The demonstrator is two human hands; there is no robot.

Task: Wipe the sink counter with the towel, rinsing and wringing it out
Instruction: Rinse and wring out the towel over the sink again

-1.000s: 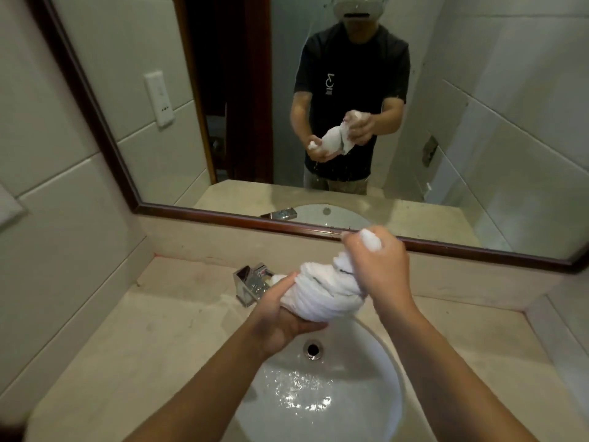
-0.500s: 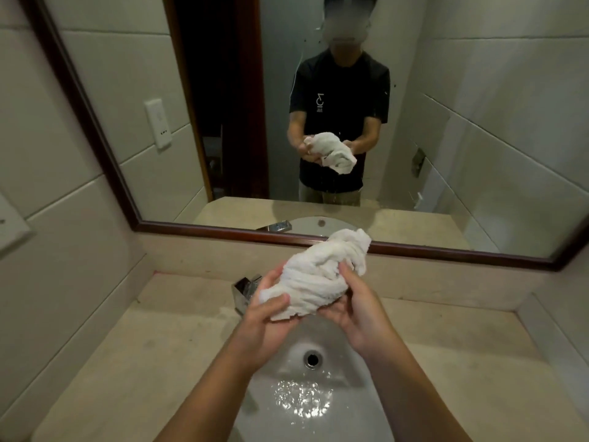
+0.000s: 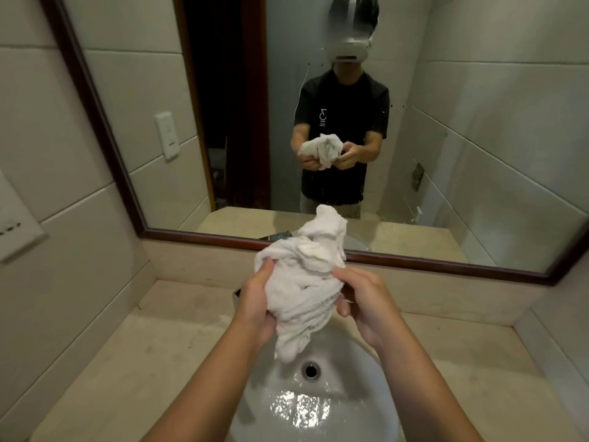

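Towel [image 3: 302, 282] bunched upright (tail down over sink [image 3: 360, 374]), both hands [image 3: 255, 301] [image 3: 366, 304] gripping it

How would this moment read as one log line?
left hand: holds towel | right hand: holds towel | towel: bunched above basin

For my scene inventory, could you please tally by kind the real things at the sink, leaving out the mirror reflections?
Hands: 2, the left hand and the right hand, both gripping the towel
White towel: 1, bunched, above the basin
White sink basin: 1
Drain: 1
Beige counter: 1
Wood-framed mirror: 1
Total: 7
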